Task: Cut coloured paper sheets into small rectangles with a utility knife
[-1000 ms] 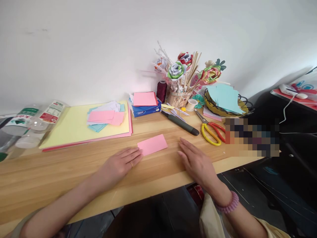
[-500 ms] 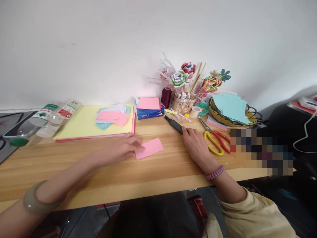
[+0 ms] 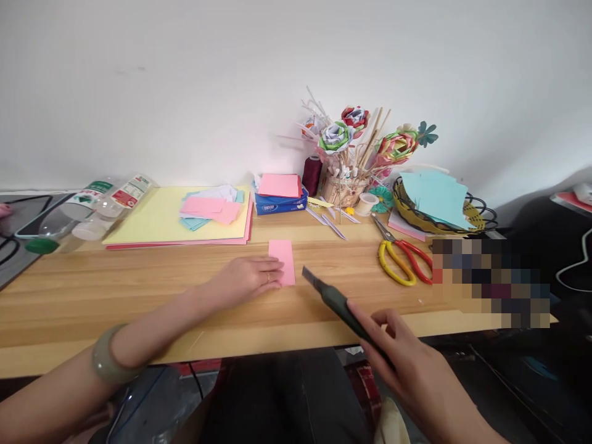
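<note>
A small pink paper rectangle (image 3: 285, 256) lies on the wooden table (image 3: 161, 290), its long side pointing away from me. My left hand (image 3: 252, 275) rests flat on its left part, fingers stretched out, a ring on one of them. In my right hand (image 3: 398, 351) is a dark green utility knife (image 3: 340, 305), gripped by its handle. The knife's blade points up and left, a short way right of the paper and apart from it.
Scissors (image 3: 393, 256) with yellow and red handles lie to the right. Behind stand a blue tissue box (image 3: 280, 203), a pot of paper flowers (image 3: 340, 188) and a basket (image 3: 402, 206) of light blue paper. Coloured sheets (image 3: 139, 222) and plastic bottles (image 3: 99, 213) lie at left.
My right hand has picked the utility knife up off the table and brought it nearer me. The pink paper has been turned upright, and my left hand now lies flat on it.
</note>
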The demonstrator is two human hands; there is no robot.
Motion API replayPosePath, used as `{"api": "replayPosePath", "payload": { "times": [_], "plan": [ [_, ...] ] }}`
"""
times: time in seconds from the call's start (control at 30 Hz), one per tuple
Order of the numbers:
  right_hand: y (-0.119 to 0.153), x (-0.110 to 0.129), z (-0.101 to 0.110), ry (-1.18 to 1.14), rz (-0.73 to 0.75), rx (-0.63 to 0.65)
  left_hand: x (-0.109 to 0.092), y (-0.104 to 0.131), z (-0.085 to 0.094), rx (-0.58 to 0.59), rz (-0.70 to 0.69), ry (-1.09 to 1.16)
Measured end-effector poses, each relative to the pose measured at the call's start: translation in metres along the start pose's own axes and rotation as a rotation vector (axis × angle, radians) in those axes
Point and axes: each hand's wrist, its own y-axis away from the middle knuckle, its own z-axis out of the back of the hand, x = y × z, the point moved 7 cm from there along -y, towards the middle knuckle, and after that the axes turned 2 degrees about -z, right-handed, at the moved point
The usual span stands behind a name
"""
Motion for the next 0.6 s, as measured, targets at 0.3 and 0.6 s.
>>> {"api": "replayPosePath", "payload": {
  "times": [0.3,0.6],
  "plan": [
    [0.008,0.025,-0.006,0.178,0.122,-0.002,-0.004,-0.005,0.004,-0.014,-0.013,-0.059],
    [0.000,0.032,-0.005,0.278,0.131,-0.053,-0.006,-0.006,0.006,-0.043,-0.039,-0.071]
  ]
}}
